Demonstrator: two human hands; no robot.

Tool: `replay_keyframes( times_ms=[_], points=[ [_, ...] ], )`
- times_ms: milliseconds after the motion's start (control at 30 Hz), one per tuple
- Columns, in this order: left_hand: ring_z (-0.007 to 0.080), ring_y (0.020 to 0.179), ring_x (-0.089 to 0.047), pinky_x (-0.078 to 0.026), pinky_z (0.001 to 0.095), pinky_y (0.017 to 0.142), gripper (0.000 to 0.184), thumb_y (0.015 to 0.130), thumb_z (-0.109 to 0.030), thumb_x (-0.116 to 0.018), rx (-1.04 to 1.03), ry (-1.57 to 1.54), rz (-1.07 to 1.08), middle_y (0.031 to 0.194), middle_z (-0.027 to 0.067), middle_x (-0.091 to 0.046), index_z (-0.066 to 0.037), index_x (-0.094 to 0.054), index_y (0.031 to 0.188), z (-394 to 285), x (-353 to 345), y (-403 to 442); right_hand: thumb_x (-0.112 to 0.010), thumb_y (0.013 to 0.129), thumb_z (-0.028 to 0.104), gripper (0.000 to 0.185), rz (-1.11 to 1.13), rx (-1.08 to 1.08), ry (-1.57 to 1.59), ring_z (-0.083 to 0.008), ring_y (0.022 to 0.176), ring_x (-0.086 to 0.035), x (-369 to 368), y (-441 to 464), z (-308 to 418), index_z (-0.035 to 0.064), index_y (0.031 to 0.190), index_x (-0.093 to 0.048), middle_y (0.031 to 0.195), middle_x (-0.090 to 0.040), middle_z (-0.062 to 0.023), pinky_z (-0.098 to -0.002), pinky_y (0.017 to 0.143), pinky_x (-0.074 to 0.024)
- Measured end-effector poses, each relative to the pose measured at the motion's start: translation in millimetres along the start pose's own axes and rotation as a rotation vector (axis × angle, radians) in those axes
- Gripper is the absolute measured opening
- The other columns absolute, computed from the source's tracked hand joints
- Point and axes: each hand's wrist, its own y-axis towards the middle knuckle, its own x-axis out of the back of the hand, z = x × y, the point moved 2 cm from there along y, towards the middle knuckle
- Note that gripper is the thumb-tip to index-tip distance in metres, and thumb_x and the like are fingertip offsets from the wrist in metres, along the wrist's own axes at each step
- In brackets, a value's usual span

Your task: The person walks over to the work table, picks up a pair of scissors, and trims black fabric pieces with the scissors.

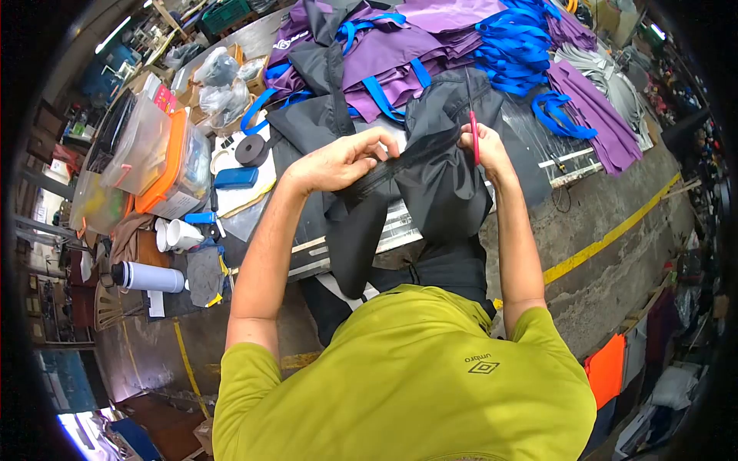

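So the black fabric [446, 192] is bunched up at the near edge of the table [530, 150], with part of it hung down over the person's lap. Some of it seems to be pinched between thumb and fingers of the left hand [342, 163], though the contact is partly hidden. Pink-handled scissors [474, 138] are gripped in the right hand [488, 151], blades pointed away over the cloth. Purple fabric pieces [388, 67] with blue straps [382, 100] are piled just beyond, and a big heap of blue strapping [511, 50] is dumped to the right. Over on the left, a black roll [251, 150] and a blue case [236, 178] are set near an orange-lidded bin [169, 161], with white mugs [184, 234] and a pale bottle [157, 278] parked closer in.
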Motion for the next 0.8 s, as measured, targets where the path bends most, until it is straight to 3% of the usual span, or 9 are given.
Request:
replay_keyframes(
  times_ms=[133, 267, 333, 433, 500, 567, 633, 733, 800],
  points=[
    [0.0189, 0.117, -0.065, -0.047, 0.0345, 0.107, 0.026, 0.102, 0.002, -0.050, 0.034, 0.004, 0.122, 0.116, 0.0100, -0.073, 0.001, -0.073, 0.115, -0.7, -0.4, 3.0, -0.075, 0.087, 0.010, 0.029, -0.004, 0.001, 0.003, -0.0119, 0.079, -0.065, -1.7, 4.1, -2.3, -0.0016, 0.111, -0.065, 0.089, -0.069, -0.0039, -0.0260, 0.076, -0.0518],
    [0.0192, 0.111, -0.069, -0.051, 0.0341, 0.101, 0.025, 0.093, -0.003, -0.072, 0.012, 0.046, 0.165, 0.115, 0.0100, -0.076, -0.001, -0.075, 0.117, -5.9, -5.6, 8.8, -0.075, 0.089, 0.008, 0.026, 0.014, 0.018, 0.015, -0.0109, 0.079, -0.065, 1.1, 8.4, -6.3, -0.0011, 0.111, -0.064, 0.089, -0.069, -0.0038, -0.0256, 0.074, -0.0523],
    [0.0187, 0.110, -0.069, -0.051, 0.0338, 0.101, 0.025, 0.092, -0.001, -0.072, 0.025, 0.043, 0.129, 0.115, 0.0098, -0.076, -0.001, -0.075, 0.117, -2.6, -0.2, 9.1, -0.076, 0.089, 0.009, 0.027, -0.024, 0.026, -0.003, -0.0100, 0.078, -0.064, -0.8, 1.3, 1.6, -0.0007, 0.111, -0.064, 0.089, -0.069, -0.0029, -0.0251, 0.073, -0.0515],
    [0.0170, 0.114, -0.068, -0.050, 0.0326, 0.103, 0.033, 0.091, 0.001, -0.071, 0.060, -0.013, 0.109, 0.118, 0.0096, -0.076, -0.002, -0.074, 0.124, 3.7, 9.6, 7.0, -0.085, 0.087, 0.022, 0.036, -0.165, 0.045, -0.063, -0.0076, 0.076, -0.060, 0.2, -6.8, 16.4, 0.0005, 0.108, -0.066, 0.086, -0.067, 0.0003, -0.0243, 0.069, -0.0482],
    [0.0159, 0.117, -0.066, -0.049, 0.0319, 0.105, 0.040, 0.091, 0.000, -0.072, 0.094, -0.026, 0.089, 0.124, 0.0098, -0.075, -0.002, -0.072, 0.131, 3.3, 14.9, 4.4, -0.088, 0.087, 0.034, 0.041, -0.281, 0.206, -0.414, -0.0049, 0.074, -0.052, 11.9, -14.0, 27.2, -0.0001, 0.101, -0.071, 0.082, -0.063, 0.0041, -0.0234, 0.066, -0.0434],
    [0.0156, 0.124, -0.064, -0.045, 0.0317, 0.111, 0.050, 0.090, -0.002, -0.074, 0.141, -0.043, 0.113, 0.135, 0.0093, -0.071, -0.002, -0.066, 0.139, 8.1, 21.7, 1.5, -0.087, 0.088, 0.036, 0.042, -0.241, 0.205, -0.332, -0.0044, 0.073, -0.053, 4.1, -36.8, 47.4, 0.0002, 0.103, -0.072, 0.080, -0.062, 0.0042, -0.0230, 0.066, -0.0437],
    [0.0161, 0.128, -0.062, -0.044, 0.0319, 0.114, 0.052, 0.090, -0.003, -0.075, 0.130, -0.049, 0.131, 0.138, 0.0098, -0.070, -0.001, -0.065, 0.141, 6.5, 27.1, -0.2, -0.082, 0.092, 0.035, 0.038, 0.035, 0.059, -0.188, -0.0065, 0.068, -0.056, -8.7, -73.7, 71.9, 0.0006, 0.104, -0.072, 0.077, -0.063, 0.0029, -0.0241, 0.062, -0.0467],
    [0.0179, 0.135, -0.058, -0.040, 0.0333, 0.119, 0.057, 0.088, -0.003, -0.077, 0.154, -0.087, 0.132, 0.142, 0.0112, -0.066, 0.001, -0.062, 0.143, 4.2, 31.3, 0.4, -0.062, 0.105, 0.033, 0.031, 0.409, -0.055, 0.031, -0.0119, 0.060, -0.061, -35.4, -121.5, 54.8, 0.0018, 0.100, -0.066, 0.071, -0.062, -0.0026, -0.0265, 0.057, -0.0499],
    [0.0195, 0.138, -0.055, -0.038, 0.0350, 0.121, 0.061, 0.086, -0.002, -0.078, 0.135, -0.098, 0.131, 0.146, 0.0123, -0.064, 0.002, -0.060, 0.145, 9.0, 33.0, 0.8, -0.057, 0.107, 0.032, 0.030, 0.523, -0.122, 0.031, -0.0097, 0.059, -0.060, -55.8, -154.0, 31.5, 0.0034, 0.100, -0.063, 0.074, -0.060, -0.0008, -0.0255, 0.057, -0.0504]
  ],
)
